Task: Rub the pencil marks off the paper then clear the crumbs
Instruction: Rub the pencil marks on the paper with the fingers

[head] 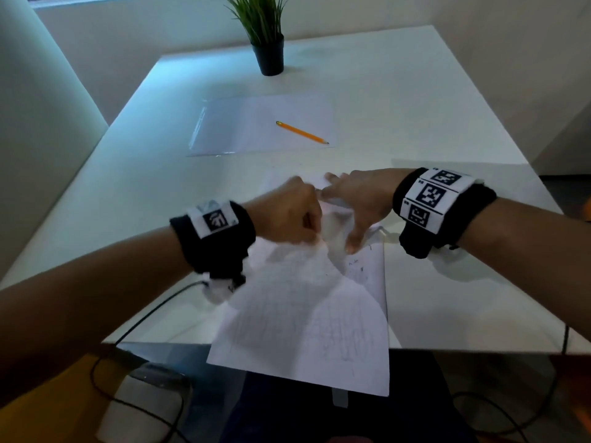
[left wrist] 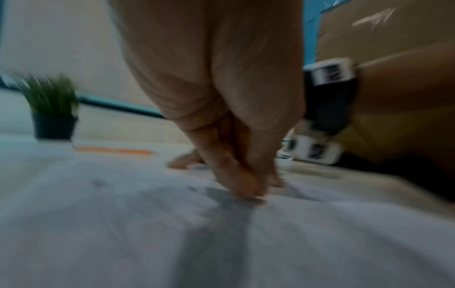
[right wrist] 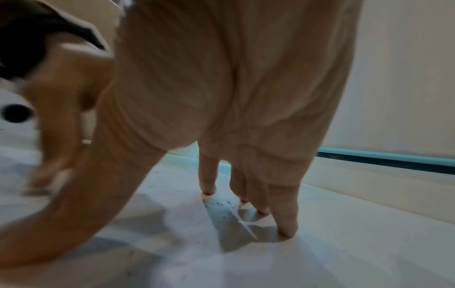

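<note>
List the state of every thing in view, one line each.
White sheet of paper with pencil marks: flat, near edge overhanging the table, faint marks remaining, dark crumbs near its far corner.
Left hand: fingers curled, tips down on the paper; an eraser is not visible.
Right hand: fingers spread, pressing the paper's far corner.
Yellow pencil: lying untouched on the clear plastic sleeve.
Potted green plant: upright.

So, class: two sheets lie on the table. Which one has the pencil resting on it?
The far sheet, nearer the potted plant, carries the pencil. The near sheet, under both hands, overhangs the table's front edge.
</note>
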